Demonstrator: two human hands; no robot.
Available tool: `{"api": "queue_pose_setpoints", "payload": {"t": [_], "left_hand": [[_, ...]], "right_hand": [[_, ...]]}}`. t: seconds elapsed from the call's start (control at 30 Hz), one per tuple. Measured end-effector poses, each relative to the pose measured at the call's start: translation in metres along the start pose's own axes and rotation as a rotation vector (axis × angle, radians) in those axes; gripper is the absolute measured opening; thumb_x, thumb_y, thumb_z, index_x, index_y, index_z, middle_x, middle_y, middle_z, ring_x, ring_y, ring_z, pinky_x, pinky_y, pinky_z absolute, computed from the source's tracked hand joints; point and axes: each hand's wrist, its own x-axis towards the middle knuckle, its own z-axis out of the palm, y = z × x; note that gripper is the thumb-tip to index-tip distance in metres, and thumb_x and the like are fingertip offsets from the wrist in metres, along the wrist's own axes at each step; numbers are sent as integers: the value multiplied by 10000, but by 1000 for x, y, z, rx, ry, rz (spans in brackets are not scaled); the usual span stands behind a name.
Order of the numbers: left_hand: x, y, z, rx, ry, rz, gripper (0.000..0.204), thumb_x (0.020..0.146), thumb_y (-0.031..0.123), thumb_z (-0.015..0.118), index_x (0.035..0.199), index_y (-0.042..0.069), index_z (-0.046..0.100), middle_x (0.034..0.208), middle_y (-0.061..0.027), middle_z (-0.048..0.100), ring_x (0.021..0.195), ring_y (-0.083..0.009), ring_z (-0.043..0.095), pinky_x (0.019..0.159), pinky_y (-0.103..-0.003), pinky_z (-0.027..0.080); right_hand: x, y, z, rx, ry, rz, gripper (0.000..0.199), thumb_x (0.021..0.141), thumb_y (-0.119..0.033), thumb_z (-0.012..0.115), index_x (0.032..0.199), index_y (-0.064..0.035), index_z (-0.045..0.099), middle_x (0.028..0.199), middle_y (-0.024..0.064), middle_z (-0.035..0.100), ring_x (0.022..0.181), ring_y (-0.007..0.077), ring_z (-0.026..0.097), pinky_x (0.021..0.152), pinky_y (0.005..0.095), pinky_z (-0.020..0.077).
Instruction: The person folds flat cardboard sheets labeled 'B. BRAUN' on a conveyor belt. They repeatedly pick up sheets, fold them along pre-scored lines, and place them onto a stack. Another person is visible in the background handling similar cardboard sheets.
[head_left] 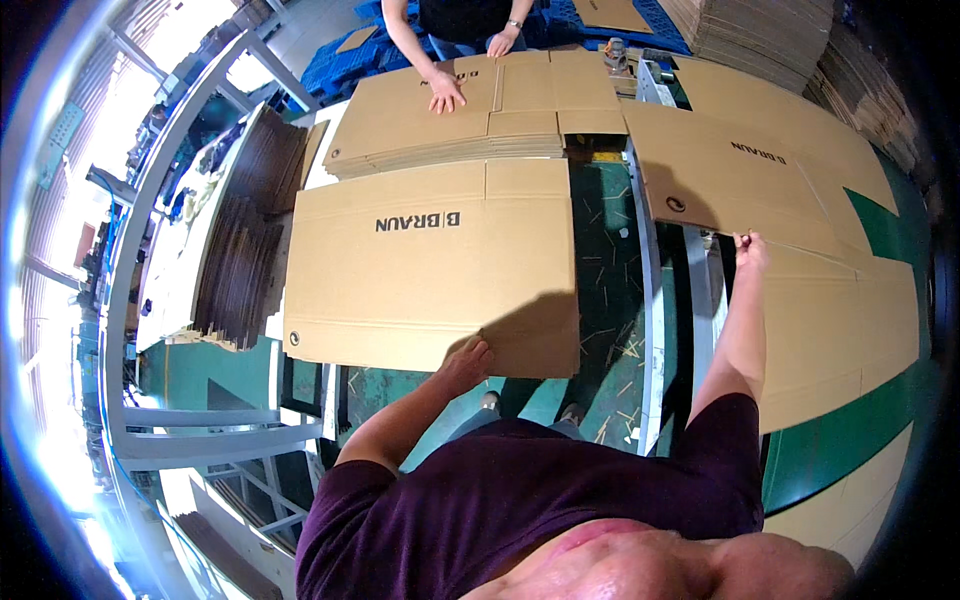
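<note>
Flattened brown carton (430, 270) lies before you, near edge jutting over the green floor (622, 330), seemingly giving fingers clearance, your left hand (466, 362) pinching that edge while your right hand (750, 250) pinches a second flattened carton (740, 175), perhaps for control.

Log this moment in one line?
left hand: at front cardboard sheet, near edge | right hand: pinching right cardboard sheet, near edge | co-worker's right hand: on cardboard stack
</note>
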Motion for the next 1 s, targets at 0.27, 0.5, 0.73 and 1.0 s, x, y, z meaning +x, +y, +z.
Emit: {"api": "queue_pose_setpoints", "payload": {"t": [0.27, 0.5, 0.73, 1.0], "left_hand": [[-8, -11, 8, 4, 70, 99, 565, 701, 327, 690, 1142, 8, 535, 1274, -153, 436, 1175, -316, 398, 1013, -364, 366], [-6, -15, 28, 29, 189, 139, 468, 778, 298, 621, 1127, -1, 532, 1196, -178, 512, 1149, -336, 451, 961, -459, 380], [-3, -13, 32, -519, 440, 24, 273, 863, 200, 552, 1101, 69, 582, 1062, -138, 611, 985, -326, 579, 825, -451, 469], [-12, -10, 38, -513, 508, 45, 316, 892, 234, 488, 1163, 86, 559, 1180, -142, 573, 1089, -323, 535, 913, -444, 419]], "right_hand": [[-183, -66, 20, -145, -135, -176, 37, 783, 43, 514, 767, 13, 527, 644, 29, 471, 521, 118, 443, 675, 342, 547], [-491, 86, 9, -45, -606, 220, 358, 814, -37, 572, 1163, -46, 494, 917, 65, 575, 811, 187, 569, 710, 308, 517], [-547, 152, -18, -172, -282, 301, 416, 836, -82, 601, 1234, -49, 483, 1165, 87, 574, 1032, 234, 577, 885, 372, 486], [-612, 139, -1, -113, -359, 258, 465, 812, -60, 609, 1254, -38, 464, 1219, 88, 543, 1105, 226, 541, 957, 375, 446]]}}
